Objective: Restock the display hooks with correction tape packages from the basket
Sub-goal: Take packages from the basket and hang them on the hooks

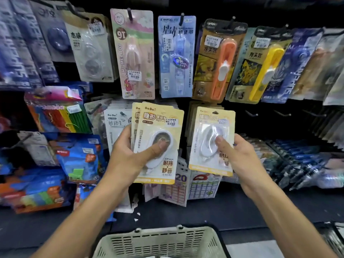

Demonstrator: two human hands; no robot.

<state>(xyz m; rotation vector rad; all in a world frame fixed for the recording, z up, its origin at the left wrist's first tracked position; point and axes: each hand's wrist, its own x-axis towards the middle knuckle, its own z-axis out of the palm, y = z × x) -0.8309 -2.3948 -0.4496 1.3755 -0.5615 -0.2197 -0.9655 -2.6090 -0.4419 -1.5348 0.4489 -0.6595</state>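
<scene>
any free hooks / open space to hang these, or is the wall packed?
Bare hooks against dark backing right of the package in the right hand, below the yellow clip pack. Top row and the left side beyond the left hand are packed. The basket sits below.

Basket (158, 243) below, hook display (230, 21) behind two held packages (158, 142).

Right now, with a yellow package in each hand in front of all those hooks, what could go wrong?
1. The left hand grips a small stack of yellow packages pinned mainly by the thumb; the back ones could slide out and drop.
2. The right hand holds a single yellow package by its lower part, so its hang hole may be hard to steer onto a hook.
3. The basket sits at the person's front, below the arms; stepping forward might knock it.
</scene>
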